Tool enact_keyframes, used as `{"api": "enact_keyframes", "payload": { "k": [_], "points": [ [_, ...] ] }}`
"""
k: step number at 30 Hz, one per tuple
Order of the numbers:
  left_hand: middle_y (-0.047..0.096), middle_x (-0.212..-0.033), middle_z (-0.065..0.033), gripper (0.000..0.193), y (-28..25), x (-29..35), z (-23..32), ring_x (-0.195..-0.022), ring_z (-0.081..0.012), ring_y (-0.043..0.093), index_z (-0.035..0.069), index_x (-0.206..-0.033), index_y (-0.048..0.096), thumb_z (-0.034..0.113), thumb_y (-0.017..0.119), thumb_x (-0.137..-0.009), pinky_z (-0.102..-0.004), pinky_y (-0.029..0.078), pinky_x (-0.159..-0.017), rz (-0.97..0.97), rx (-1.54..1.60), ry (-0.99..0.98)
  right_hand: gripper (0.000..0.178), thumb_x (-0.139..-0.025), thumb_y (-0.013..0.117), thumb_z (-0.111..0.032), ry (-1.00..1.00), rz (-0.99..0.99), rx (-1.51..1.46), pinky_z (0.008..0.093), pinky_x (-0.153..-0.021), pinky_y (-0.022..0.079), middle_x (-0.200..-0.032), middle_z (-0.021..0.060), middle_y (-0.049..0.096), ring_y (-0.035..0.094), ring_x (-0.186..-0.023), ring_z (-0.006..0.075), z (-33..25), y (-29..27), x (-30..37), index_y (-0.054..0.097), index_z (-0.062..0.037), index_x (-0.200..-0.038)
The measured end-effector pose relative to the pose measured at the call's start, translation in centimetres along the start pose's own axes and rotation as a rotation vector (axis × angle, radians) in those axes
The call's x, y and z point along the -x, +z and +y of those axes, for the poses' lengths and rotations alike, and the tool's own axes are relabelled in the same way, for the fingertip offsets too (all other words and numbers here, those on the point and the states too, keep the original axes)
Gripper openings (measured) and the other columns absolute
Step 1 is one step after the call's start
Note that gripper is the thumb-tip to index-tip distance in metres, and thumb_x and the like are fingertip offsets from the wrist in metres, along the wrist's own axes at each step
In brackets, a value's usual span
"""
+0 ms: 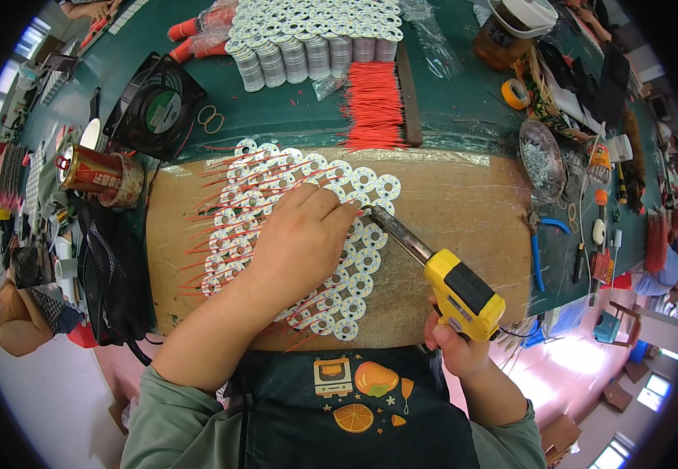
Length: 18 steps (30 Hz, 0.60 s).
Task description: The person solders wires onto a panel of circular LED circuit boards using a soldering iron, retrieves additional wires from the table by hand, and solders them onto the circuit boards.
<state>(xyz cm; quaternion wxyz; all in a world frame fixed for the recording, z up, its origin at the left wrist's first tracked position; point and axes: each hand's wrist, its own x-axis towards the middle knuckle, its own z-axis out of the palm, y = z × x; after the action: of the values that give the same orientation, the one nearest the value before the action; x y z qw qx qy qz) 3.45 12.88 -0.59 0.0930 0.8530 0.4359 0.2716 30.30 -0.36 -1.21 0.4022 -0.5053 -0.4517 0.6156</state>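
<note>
My left hand [304, 234] reaches over rows of round white ring-shaped circuit boards [366, 260] on a brown work board. Its thumb and fingers are pinched together, and a trace of red wire shows at their tips. My right hand [457, 344] grips a yellow and black soldering gun [464, 293] by its handle. The gun's metal tip points up and left, right beside my left fingertips; whether it touches a board I cannot tell. Thin red wires [210, 219] run out leftward from many of the boards. The left hand and forearm hide part of the rows.
Behind the brown board [464, 211] stand tall stacks of ring boards [296, 59] and a bundle of red wires [374, 105]. At left are a black fan [157, 108] and a can [93, 170]. Blue-handled pliers [539, 246] and a metal dish [542, 160] lie right.
</note>
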Motion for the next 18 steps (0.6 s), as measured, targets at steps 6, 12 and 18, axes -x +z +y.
{"api": "enact_keyframes", "payload": {
  "k": [6,12,18],
  "points": [
    [0.062,-0.089,-0.0091,0.022,0.0,-0.1,0.0,-0.085,-0.0283,0.060,0.004,-0.096,0.068,0.000,0.069,-0.075,-0.0392,0.050,-0.079,-0.031,-0.009,-0.002,0.059,-0.086,0.072,-0.024,0.052,-0.001,-0.223,0.0281,-0.056,0.045,-0.076,0.0054,0.055,0.053,-0.061,0.0139,-0.8,0.5,-0.3,0.046,0.0001,-0.134],
    [0.062,-0.089,-0.0103,0.019,-0.2,-0.1,0.3,-0.086,-0.0295,0.060,0.003,-0.096,0.067,0.001,0.068,-0.078,-0.0402,0.050,-0.080,-0.008,-0.033,-0.006,0.071,-0.084,0.075,-0.033,0.072,0.037,-0.232,0.0293,-0.054,0.043,-0.070,0.0052,0.049,0.050,-0.056,0.0154,-1.3,0.9,-0.6,0.043,0.0013,-0.137],
    [0.063,-0.092,-0.0116,0.011,-1.1,0.0,0.6,-0.088,-0.0310,0.060,0.003,-0.093,0.065,0.003,0.067,-0.082,-0.0404,0.049,-0.082,-0.124,-0.037,-0.056,0.070,-0.085,0.074,-0.032,0.054,0.028,-0.240,0.0294,-0.054,0.043,-0.070,0.0058,0.049,0.050,-0.056,0.0155,-1.3,0.8,-0.7,0.043,0.0013,-0.137]
  ]
}}
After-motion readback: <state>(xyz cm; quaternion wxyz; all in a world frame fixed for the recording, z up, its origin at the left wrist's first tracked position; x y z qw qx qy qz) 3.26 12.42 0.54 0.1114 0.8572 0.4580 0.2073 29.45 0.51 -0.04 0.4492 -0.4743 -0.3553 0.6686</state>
